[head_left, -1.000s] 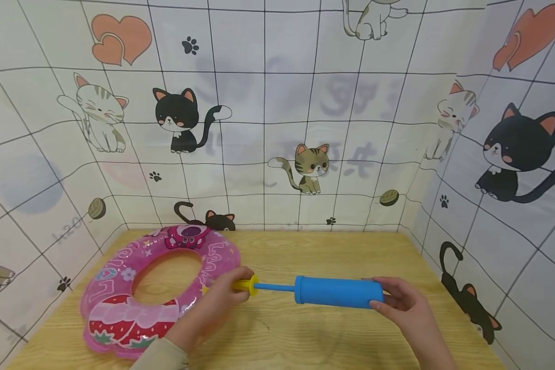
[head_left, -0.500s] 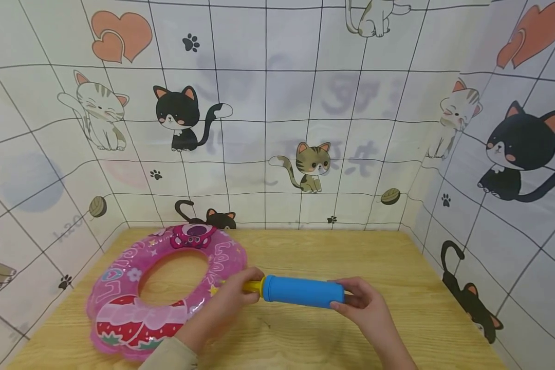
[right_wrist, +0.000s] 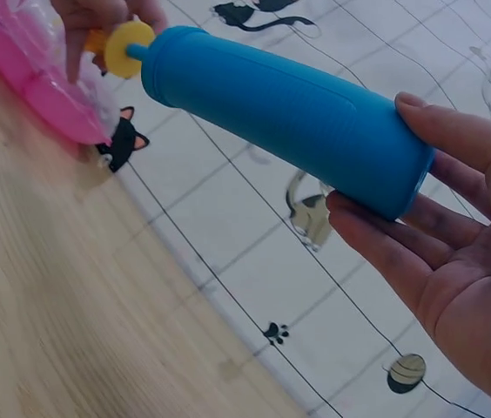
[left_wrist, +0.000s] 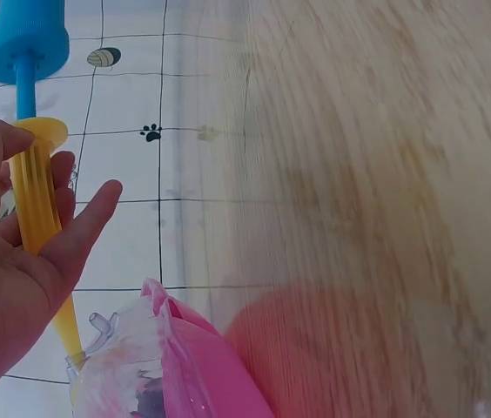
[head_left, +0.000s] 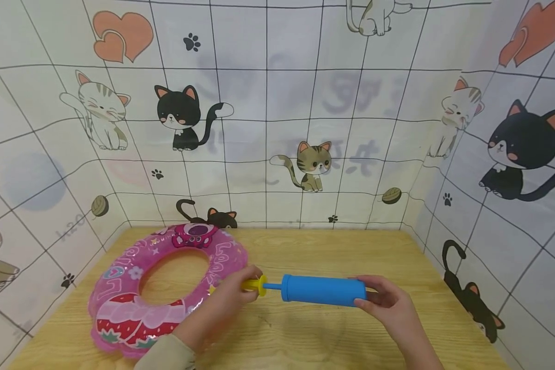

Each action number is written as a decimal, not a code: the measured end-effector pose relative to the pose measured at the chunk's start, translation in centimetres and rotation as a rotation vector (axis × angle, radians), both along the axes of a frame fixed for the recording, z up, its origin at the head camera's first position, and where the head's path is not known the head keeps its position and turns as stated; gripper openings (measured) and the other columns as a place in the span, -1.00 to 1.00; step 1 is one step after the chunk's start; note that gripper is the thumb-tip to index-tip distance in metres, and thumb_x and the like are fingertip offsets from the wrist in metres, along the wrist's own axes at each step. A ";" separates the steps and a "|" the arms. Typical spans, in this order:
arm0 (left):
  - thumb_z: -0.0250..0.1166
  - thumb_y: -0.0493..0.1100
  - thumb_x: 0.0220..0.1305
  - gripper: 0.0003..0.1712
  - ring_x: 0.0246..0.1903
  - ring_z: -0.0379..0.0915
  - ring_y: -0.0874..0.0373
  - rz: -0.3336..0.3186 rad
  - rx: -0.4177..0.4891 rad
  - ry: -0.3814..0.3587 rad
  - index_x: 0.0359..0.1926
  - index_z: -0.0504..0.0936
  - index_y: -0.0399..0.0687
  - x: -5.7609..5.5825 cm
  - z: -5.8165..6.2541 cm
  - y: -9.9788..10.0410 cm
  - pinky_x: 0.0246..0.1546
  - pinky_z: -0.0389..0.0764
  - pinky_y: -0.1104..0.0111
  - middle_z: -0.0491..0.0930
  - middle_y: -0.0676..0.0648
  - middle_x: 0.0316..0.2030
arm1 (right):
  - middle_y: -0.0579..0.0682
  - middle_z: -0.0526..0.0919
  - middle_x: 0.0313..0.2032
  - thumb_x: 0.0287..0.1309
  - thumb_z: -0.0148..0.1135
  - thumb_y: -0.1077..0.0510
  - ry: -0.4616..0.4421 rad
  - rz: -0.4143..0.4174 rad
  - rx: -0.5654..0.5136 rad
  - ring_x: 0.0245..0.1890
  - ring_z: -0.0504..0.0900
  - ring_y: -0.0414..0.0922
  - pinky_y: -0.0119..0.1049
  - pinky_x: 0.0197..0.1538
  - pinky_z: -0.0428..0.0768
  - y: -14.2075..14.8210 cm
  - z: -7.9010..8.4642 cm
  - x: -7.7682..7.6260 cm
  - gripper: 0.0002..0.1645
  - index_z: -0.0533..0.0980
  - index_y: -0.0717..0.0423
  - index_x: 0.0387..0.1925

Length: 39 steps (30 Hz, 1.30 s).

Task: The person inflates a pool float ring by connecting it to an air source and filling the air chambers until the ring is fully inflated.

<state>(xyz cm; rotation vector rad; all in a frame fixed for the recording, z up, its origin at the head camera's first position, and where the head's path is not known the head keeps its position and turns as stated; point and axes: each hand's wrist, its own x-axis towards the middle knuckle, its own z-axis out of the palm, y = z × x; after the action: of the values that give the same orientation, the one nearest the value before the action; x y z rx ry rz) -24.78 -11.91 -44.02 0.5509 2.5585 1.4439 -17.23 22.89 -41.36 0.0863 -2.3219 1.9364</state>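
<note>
Hands (head_left: 233,292) (head_left: 390,300), two of them, hold one pump (head_left: 321,290) touching one swim ring (head_left: 122,280).

Soft, diffuse light leaves small glints on the pink ring (head_left: 128,275)

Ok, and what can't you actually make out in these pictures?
Left wrist: whether the yellow nozzle sits fully inside the clear valve, too blurred; the upper part of the blue cylinder, cut off by the top edge.
Head: most of the nozzle, behind the left hand; part of the pink ring, behind the sleeve.
Right wrist: most of the ring, beyond the top-left corner.
</note>
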 end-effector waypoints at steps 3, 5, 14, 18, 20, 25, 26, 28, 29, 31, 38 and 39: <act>0.29 -0.29 0.27 -0.67 -0.05 0.43 0.07 0.006 -0.007 0.003 0.01 0.55 0.13 0.0 0.0 -0.3 0.11 0.47 0.06 0.54 0.09 -0.10 | -0.14 0.63 0.05 0.10 0.42 0.17 -0.031 -0.018 0.020 -0.07 0.65 -0.22 -0.25 -0.08 0.64 1.4 0.2 0.5 -0.37 0.45 0.19 0.21; 0.29 -0.30 0.27 -0.67 -0.05 0.43 0.07 0.009 -0.013 0.007 0.00 0.55 0.13 0.0 0.0 -0.5 0.11 0.47 0.06 0.54 0.09 -0.11 | -0.14 0.61 0.07 0.13 0.39 0.16 -0.033 -0.026 0.033 -0.06 0.64 -0.25 -0.26 -0.07 0.63 2.4 0.0 0.6 -0.36 0.43 0.18 0.24; 0.30 -0.32 0.24 -0.66 -0.06 0.43 0.06 0.008 -0.031 0.030 0.01 0.56 0.08 -0.1 -0.1 -1.4 0.11 0.48 0.06 0.54 0.08 -0.10 | 0.08 0.41 0.29 0.31 0.22 0.06 0.013 -0.037 0.108 0.16 0.48 -0.12 -0.29 0.07 0.56 7.9 -3.9 -0.3 -0.36 0.31 0.02 0.37; 0.30 -0.33 0.24 -0.65 -0.05 0.45 0.06 0.016 -0.019 0.046 0.02 0.56 0.02 0.0 -0.2 -1.5 0.11 0.48 0.07 0.55 0.06 -0.09 | -0.01 0.42 0.27 0.31 0.23 0.01 0.009 -0.085 0.101 0.15 0.46 -0.26 -0.39 0.04 0.55 8.5 -3.7 -0.2 -0.35 0.31 0.00 0.38; 0.29 -0.34 0.25 -0.64 -0.02 0.44 0.05 0.017 0.021 0.025 0.05 0.57 -0.01 0.1 -0.2 -1.4 0.12 0.48 0.08 0.55 0.06 -0.07 | -0.07 0.47 0.22 0.31 0.24 0.07 0.027 -0.102 0.067 0.09 0.50 -0.31 -0.40 -0.01 0.57 7.9 -3.0 0.1 -0.37 0.33 0.06 0.36; 0.26 -0.34 0.27 -0.61 0.02 0.43 0.03 0.015 0.103 -0.041 0.11 0.56 -0.02 0.3 -0.1 -0.6 0.13 0.48 0.12 0.54 0.03 -0.03 | -0.32 0.60 -0.02 0.24 0.31 0.14 0.018 -0.120 0.018 -0.08 0.61 -0.35 -0.39 -0.10 0.61 4.7 -0.7 0.6 -0.40 0.40 0.17 0.28; 0.26 -0.34 0.26 -0.61 0.02 0.42 0.03 0.017 0.104 -0.046 0.10 0.56 -0.01 0.3 0.0 -0.5 0.12 0.48 0.12 0.54 0.03 -0.03 | -0.35 0.60 -0.04 0.22 0.33 0.12 -0.017 -0.123 0.031 -0.08 0.61 -0.34 -0.40 -0.10 0.61 4.0 -0.2 0.6 -0.38 0.40 0.16 0.27; 0.26 -0.34 0.26 -0.60 0.01 0.42 0.02 0.021 0.099 -0.053 0.10 0.56 0.01 0.4 0.1 -0.3 0.12 0.49 0.11 0.54 0.03 -0.03 | -0.29 0.62 -0.03 0.18 0.36 0.11 -0.048 -0.119 0.012 -0.09 0.62 -0.32 -0.38 -0.10 0.61 2.8 0.2 0.6 -0.36 0.40 0.18 0.26; 0.27 -0.34 0.26 -0.60 0.01 0.42 0.02 0.022 0.095 -0.053 0.10 0.56 0.01 0.4 0.2 -0.1 0.12 0.49 0.11 0.54 0.02 -0.02 | -0.24 0.63 -0.02 0.16 0.38 0.10 -0.069 -0.120 0.009 -0.09 0.63 -0.30 -0.37 -0.10 0.61 2.3 0.3 0.5 -0.34 0.41 0.18 0.26; 0.27 -0.34 0.26 -0.60 0.01 0.42 0.02 0.020 0.089 -0.052 0.11 0.56 0.01 0.5 0.2 0.1 0.11 0.50 0.12 0.53 0.03 -0.02 | -0.12 0.62 0.04 0.12 0.42 0.07 -0.099 -0.126 0.012 -0.09 0.63 -0.28 -0.35 -0.09 0.61 1.3 0.5 0.2 -0.31 0.41 0.17 0.26; 0.27 -0.36 0.25 -0.61 -0.03 0.44 0.01 0.009 0.088 -0.009 0.10 0.55 -0.04 0.5 0.0 0.9 0.04 0.56 0.16 0.52 0.02 -0.06 | 0.14 0.56 0.13 0.08 0.45 0.12 -0.091 -0.101 -0.006 -0.10 0.66 -0.20 -0.29 -0.07 0.62 -1.7 -0.2 -0.7 -0.36 0.47 0.14 0.20; 0.27 -0.36 0.25 -0.61 -0.03 0.44 0.01 0.005 0.083 0.005 0.09 0.55 -0.05 0.5 0.0 1.0 0.03 0.56 0.16 0.52 0.02 -0.06 | 0.14 0.57 0.13 0.08 0.45 0.13 -0.082 -0.094 -0.006 -0.11 0.66 -0.18 -0.28 -0.07 0.63 -2.1 -0.2 -0.8 -0.37 0.47 0.14 0.19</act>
<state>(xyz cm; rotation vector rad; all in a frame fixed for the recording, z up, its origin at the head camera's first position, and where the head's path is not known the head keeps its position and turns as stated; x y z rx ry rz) -24.33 -10.95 -44.03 0.5613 2.5152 1.5583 -18.01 20.81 -41.61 -0.1034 -2.3255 1.9361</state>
